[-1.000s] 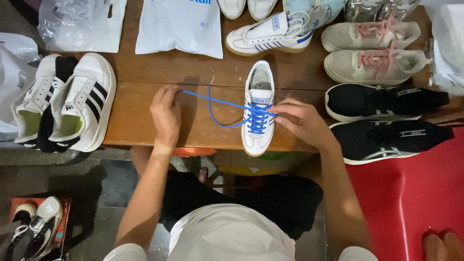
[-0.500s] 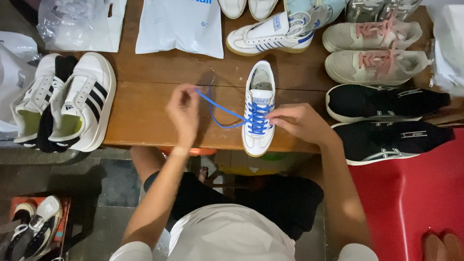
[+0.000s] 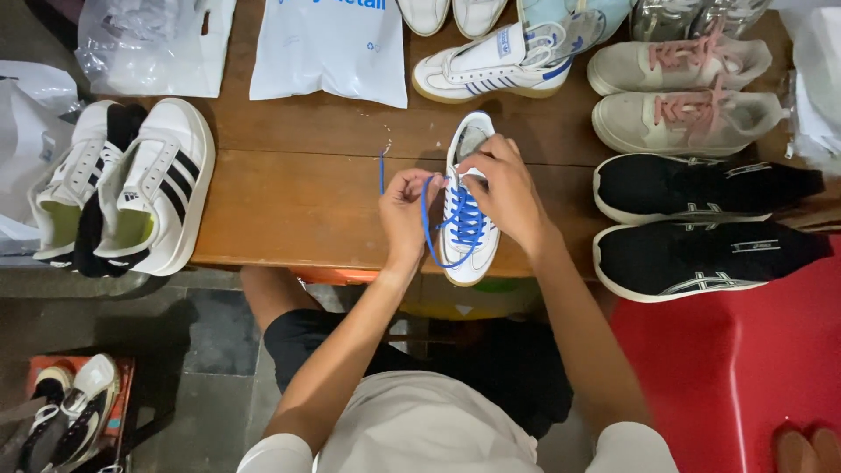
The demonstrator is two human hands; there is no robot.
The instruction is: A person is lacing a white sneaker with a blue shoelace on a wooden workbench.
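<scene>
The left hand (image 3: 405, 210) has come in from the left and pinches the blue lace (image 3: 427, 229), its slack now looped below the fingers. Just beyond, the right hand (image 3: 501, 191) grips what seems the other lace end atop the white sneaker (image 3: 469, 203), so lacing has reached the upper eyelets.

White sneaker's (image 3: 469, 219) upper eyelets behind the right hand (image 3: 508, 197); top-row shoes (image 3: 451, 13) cropped by the edge.

Left hand (image 3: 405, 208) and right hand (image 3: 506, 194) meet, each grip pinched closed
</scene>
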